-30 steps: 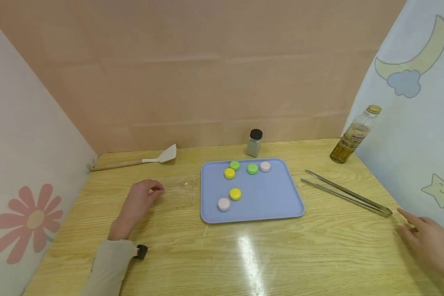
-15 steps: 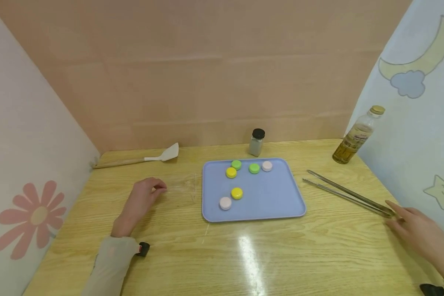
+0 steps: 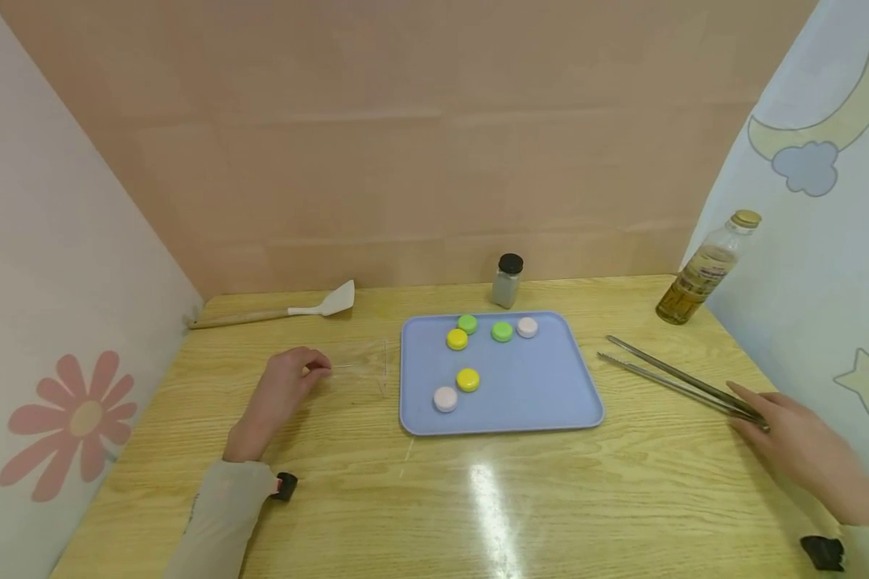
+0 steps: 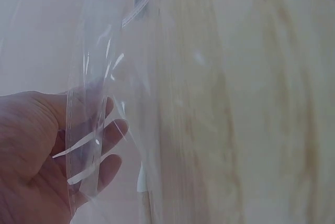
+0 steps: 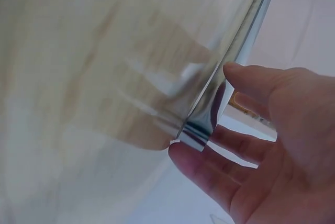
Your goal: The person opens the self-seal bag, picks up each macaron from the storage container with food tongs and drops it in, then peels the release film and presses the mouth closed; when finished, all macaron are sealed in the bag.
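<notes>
My left hand (image 3: 282, 394) pinches the near edge of a clear plastic box (image 3: 368, 359) lying left of the tray. In the left wrist view its thin film (image 4: 112, 67) has dotted creases, and the fingers show through it. My right hand (image 3: 796, 442) holds the bent end of metal tongs (image 3: 666, 371) that lie on the table, their arms spread and tips pointing away. The right wrist view shows thumb and fingers around the shiny bend (image 5: 199, 130). Between the hands, a blue tray (image 3: 536, 394) bears several small macarons (image 3: 467, 379) in yellow, green and pale pink.
A spatula (image 3: 261, 317) with wooden handle lies at the back left. Behind the tray stands a small jar (image 3: 506, 285) with a black lid. An oil bottle (image 3: 702, 269) stands at the back right. Walls enclose the wooden table (image 3: 550, 498) behind and on both sides.
My right hand has come in from the right and taken hold of the tongs' bent end. My left hand keeps its pinch on the clear box. The head view has shifted slightly.
</notes>
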Demonstrator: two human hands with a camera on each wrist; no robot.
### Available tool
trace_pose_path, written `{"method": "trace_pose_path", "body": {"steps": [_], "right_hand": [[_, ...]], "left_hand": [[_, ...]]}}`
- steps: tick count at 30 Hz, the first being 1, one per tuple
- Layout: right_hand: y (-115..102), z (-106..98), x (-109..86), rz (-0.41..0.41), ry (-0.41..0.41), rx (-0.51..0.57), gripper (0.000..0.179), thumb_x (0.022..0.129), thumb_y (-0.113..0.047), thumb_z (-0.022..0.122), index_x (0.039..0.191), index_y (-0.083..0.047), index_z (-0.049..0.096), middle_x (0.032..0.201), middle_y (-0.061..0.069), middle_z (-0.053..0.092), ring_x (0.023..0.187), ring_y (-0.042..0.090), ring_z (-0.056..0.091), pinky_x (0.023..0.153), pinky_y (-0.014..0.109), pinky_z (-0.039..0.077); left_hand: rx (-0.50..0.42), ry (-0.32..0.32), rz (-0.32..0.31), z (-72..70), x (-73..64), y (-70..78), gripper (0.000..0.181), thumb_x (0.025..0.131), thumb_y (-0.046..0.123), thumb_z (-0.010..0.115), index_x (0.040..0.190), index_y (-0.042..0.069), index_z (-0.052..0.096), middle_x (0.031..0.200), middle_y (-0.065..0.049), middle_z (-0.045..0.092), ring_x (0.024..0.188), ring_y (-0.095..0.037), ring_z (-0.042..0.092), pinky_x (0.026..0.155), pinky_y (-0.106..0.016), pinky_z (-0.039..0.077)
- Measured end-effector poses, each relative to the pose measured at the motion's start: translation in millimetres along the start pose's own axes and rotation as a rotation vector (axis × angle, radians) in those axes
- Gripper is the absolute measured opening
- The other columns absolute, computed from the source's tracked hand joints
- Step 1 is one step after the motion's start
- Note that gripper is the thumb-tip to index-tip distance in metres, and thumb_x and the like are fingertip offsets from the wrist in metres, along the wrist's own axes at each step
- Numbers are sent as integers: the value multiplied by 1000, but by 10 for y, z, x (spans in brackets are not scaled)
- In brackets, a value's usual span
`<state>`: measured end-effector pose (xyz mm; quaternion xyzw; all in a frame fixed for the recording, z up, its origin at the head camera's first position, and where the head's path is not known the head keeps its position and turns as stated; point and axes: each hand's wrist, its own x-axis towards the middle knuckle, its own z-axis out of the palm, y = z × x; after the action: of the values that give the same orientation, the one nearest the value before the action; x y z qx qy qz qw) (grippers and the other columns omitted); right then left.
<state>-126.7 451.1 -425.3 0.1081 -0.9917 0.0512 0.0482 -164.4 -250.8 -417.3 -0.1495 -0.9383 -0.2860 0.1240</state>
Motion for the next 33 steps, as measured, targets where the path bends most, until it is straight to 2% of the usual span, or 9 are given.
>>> {"method": "trace_pose_path", "body": {"steps": [8,16,19,27,33], "right_hand": [[-64,28,57,-73,20,-37,58,93,-16,74,142,6,50,96,28,60,70,33,61,57,48,49],[-96,66,83,-116,70,-64,58,94,-12,73,147,-5,50,86,19,57,60,25,52,49,40,42],[-110,75,96,-137,90,-70,59,92,-8,74,146,-5,52,82,13,56,57,19,47,49,35,38],[-134,105,96,-192,112,-96,64,86,0,77,145,-4,52,77,7,52,56,14,40,50,33,36],[-148,133,80,-252,160,-87,72,82,6,77,148,-3,49,82,8,58,55,14,45,50,35,41]], "left_hand": [[11,6,11,14,4,-22,6,91,6,74,92,0,73,89,-6,70,82,-23,67,73,-41,54],[-3,26,34,10,-1,-5,4,91,3,75,88,1,72,87,-6,70,80,-23,67,71,-41,54],[-1,22,29,6,-2,3,5,91,4,75,90,0,73,87,-6,70,80,-22,67,70,-40,54],[3,18,22,4,14,3,4,90,4,75,90,0,73,88,-7,71,79,-22,67,69,-39,54],[-7,22,22,3,6,-3,8,92,7,74,91,-2,73,88,-7,70,80,-22,67,70,-40,54]]}}
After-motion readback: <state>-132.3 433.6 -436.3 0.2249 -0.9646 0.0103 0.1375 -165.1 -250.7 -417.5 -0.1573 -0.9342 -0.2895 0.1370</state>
